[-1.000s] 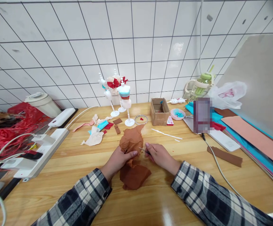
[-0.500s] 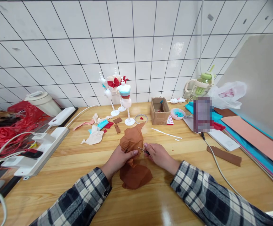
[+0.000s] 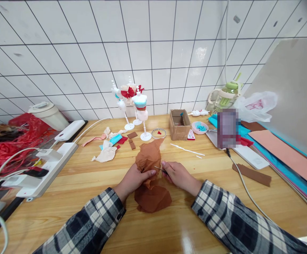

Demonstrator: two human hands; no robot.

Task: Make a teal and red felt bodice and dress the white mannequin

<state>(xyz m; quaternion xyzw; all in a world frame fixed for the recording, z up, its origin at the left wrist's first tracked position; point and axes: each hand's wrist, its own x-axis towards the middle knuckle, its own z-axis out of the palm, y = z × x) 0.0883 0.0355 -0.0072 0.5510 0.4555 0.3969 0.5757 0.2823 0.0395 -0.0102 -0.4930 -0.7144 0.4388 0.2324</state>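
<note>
In the middle of the table my left hand [image 3: 137, 177] pinches a crinkled piece of brown crepe paper [image 3: 150, 154] between thumb and fingers. The paper stands up in folds above the hand, and a wider flap [image 3: 152, 199] of it spreads on the wood below. My right hand [image 3: 179, 175] is closed round the dark handles of small scissors [image 3: 159, 168]. Their thin metal tip points left and lies against the paper's right edge, near my left thumb. The fingers behind the paper are hidden.
Small white dress forms [image 3: 140, 113] stand behind the paper. A cardboard box [image 3: 180, 131] and a pink bowl [image 3: 197, 131] are to their right. Paper scraps [image 3: 106, 153] and a power strip [image 3: 46, 173] lie left. Coloured sheets [image 3: 288, 150] and a brown strip [image 3: 252, 175] lie right.
Almost nothing differs. The scissors' tip has shifted very slightly left over the paper; both hands stay nearly where they were.
</note>
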